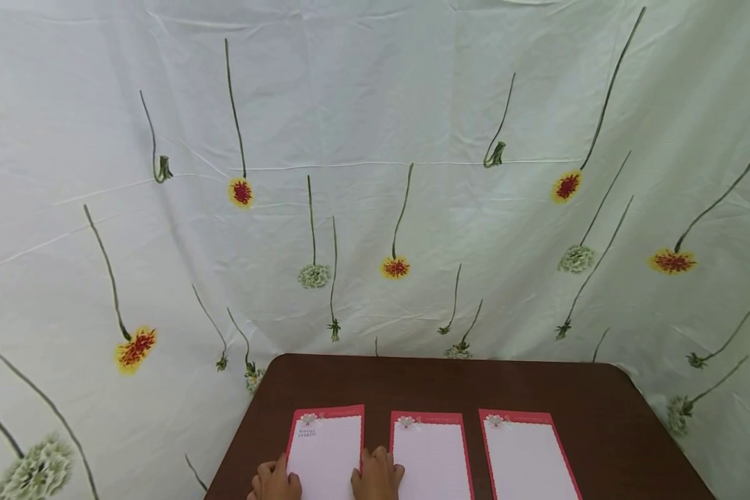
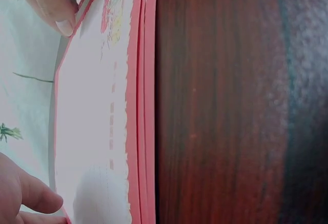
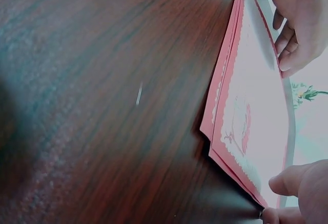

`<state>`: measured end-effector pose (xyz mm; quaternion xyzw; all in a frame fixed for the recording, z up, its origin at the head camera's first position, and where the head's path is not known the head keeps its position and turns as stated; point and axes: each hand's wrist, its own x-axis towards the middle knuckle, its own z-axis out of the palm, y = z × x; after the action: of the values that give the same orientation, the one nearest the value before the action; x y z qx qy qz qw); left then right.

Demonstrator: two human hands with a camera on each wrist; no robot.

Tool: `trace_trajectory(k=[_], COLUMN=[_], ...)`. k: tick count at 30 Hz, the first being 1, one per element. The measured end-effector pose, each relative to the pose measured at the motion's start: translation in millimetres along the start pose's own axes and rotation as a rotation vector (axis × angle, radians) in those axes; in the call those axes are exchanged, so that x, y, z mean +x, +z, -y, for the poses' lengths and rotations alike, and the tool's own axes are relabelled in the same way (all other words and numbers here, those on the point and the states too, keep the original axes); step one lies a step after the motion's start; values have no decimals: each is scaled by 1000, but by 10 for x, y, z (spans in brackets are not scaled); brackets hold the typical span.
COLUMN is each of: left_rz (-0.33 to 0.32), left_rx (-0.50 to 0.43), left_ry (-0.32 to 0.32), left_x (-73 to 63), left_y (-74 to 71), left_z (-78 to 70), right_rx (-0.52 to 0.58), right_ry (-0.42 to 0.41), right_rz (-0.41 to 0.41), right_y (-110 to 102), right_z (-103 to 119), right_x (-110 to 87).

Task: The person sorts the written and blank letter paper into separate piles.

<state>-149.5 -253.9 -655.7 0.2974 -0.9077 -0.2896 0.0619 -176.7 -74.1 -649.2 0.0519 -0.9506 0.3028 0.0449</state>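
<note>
A small stack of red-bordered writing paper [image 1: 325, 451] lies at the left of the table, with a flower print and a few dark written marks at its top left. My left hand [image 1: 276, 480] holds its left edge, thumb over the paper. On the right edge is my right hand [image 1: 377, 476], gripping it between thumb and fingers. In the right wrist view, the right thumb [image 3: 287, 180] lies above a corner, a finger beneath. Layered red edges of the stack [image 2: 146, 106] show in the left wrist view, slightly offset in the right wrist view.
Two more red-bordered papers lie to the right, a middle one [image 1: 431, 455] close beside my right hand and a farther one [image 1: 528, 455]. The dark brown table [image 1: 462, 382] has rounded far corners. Behind it hangs a white flower-printed cloth [image 1: 362, 104].
</note>
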Motion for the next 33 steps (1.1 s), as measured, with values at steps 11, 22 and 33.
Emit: trace_trajectory(k=[11,22,33], left_rz=[-53,-125,-61], left_rx=[7,-72,-101], left_ry=[44,274,469], left_x=[-48,-238,-482], left_y=[68,316,521], left_z=[-160,-458,-840], right_rx=[32,43,-33], right_ry=[-11,26,114], right_rz=[-52,-173,-264], right_y=[-207,-564,-889], right_z=[-154,-548,-1010], right_x=[38,171,153])
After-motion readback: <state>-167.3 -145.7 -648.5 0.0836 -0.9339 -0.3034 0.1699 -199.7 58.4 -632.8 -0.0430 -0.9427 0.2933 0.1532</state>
